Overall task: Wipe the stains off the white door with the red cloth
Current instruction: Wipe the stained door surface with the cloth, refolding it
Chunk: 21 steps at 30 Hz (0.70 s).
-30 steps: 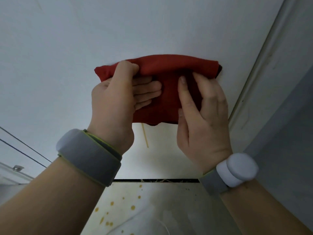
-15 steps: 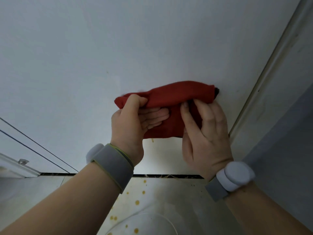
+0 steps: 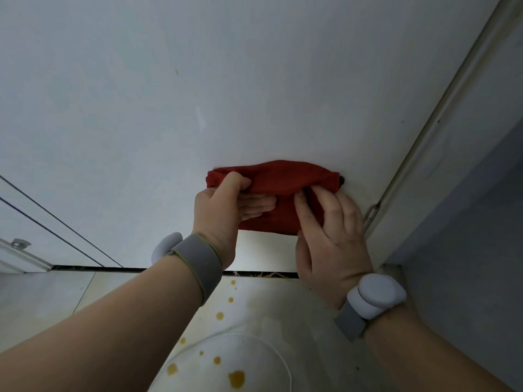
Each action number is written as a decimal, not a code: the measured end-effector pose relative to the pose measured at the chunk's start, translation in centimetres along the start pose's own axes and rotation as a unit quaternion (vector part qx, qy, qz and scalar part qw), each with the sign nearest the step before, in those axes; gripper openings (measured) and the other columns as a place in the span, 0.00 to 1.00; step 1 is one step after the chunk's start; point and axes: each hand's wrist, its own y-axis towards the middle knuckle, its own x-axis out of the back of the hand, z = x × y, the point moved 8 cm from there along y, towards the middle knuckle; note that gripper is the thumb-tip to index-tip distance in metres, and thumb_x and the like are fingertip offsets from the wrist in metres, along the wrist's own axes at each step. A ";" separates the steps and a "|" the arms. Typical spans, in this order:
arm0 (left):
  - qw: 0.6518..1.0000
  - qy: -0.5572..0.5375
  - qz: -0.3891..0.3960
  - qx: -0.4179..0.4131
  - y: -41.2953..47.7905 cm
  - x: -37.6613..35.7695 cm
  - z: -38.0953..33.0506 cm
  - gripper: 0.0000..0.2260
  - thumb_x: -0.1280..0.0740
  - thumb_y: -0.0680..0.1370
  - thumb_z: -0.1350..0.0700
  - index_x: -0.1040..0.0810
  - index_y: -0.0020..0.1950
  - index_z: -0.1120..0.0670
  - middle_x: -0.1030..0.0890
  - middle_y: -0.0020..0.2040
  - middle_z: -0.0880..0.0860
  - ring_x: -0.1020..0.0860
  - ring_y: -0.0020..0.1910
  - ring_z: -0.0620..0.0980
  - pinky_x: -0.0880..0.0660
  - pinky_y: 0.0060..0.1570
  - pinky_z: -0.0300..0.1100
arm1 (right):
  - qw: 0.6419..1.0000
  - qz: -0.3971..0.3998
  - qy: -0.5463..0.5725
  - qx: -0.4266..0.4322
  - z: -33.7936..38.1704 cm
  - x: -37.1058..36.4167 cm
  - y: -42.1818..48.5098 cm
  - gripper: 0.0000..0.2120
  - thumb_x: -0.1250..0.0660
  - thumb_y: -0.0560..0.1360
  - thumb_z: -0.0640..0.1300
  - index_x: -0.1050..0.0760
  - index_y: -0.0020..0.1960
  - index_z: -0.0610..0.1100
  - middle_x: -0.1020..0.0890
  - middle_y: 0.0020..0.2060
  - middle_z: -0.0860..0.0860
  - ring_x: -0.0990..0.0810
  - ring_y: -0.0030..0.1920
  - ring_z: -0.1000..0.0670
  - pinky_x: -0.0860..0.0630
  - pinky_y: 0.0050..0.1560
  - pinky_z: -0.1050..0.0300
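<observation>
Low on the white door point(image 3: 198, 94), left hand point(image 3: 223, 210) and right hand point(image 3: 331, 236) grip the bunched red cloth point(image 3: 283, 179) — its fold may skip stains.

grey strap point(image 3: 198, 267) and white rounded pod point(image 3: 376, 295) on each bare wrist
</observation>
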 end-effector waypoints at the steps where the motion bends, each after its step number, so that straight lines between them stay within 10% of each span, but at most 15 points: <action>1: 1.000 0.008 -0.003 -0.001 0.0 0.1 0.2 0.15 0.39 0.79 0.61 0.17 0.46 0.70 0.14 0.41 0.66 0.13 0.42 0.62 0.16 0.48 0.47 | 1.000 0.011 0.006 -0.001 0.0 -0.2 -0.3 0.29 0.37 0.72 0.42 0.28 0.73 0.38 0.35 0.72 0.42 0.36 0.71 0.39 0.42 0.76 0.41; 5: 1.000 0.024 -0.018 0.000 0.1 0.6 1.1 0.14 0.38 0.80 0.62 0.18 0.45 0.70 0.14 0.40 0.66 0.13 0.42 0.64 0.16 0.51 0.50 | 0.999 0.030 0.027 -0.022 -0.4 -0.7 -1.3 0.27 0.34 0.72 0.41 0.25 0.71 0.40 0.31 0.66 0.44 0.30 0.65 0.41 0.34 0.68 0.42; 11: 0.999 0.013 -0.032 0.011 0.2 0.3 1.1 0.17 0.37 0.80 0.57 0.18 0.45 0.71 0.14 0.39 0.67 0.14 0.41 0.64 0.16 0.49 0.50 | 0.961 0.005 0.182 -0.206 -1.3 0.0 0.6 0.11 0.35 0.80 0.53 0.20 0.43 0.49 0.23 0.32 0.54 0.25 0.34 0.52 0.28 0.36 0.54; 16: 0.999 0.016 -0.035 0.012 0.5 0.5 1.2 0.17 0.39 0.79 0.58 0.18 0.44 0.71 0.15 0.38 0.67 0.14 0.38 0.64 0.16 0.41 0.46 | 0.515 0.048 0.623 -0.586 -0.8 -4.8 -1.0 0.15 0.29 0.77 0.54 0.19 0.45 0.40 0.16 0.33 0.44 0.18 0.30 0.47 0.23 0.30 0.56; 21: 0.997 0.060 -0.031 0.026 1.1 1.3 3.0 0.15 0.38 0.79 0.59 0.19 0.42 0.69 0.15 0.38 0.66 0.14 0.38 0.64 0.15 0.42 0.47 | 0.424 0.045 0.647 -0.632 0.1 -7.5 -2.8 0.12 0.31 0.78 0.49 0.20 0.47 0.39 0.14 0.35 0.46 0.15 0.36 0.50 0.19 0.38 0.56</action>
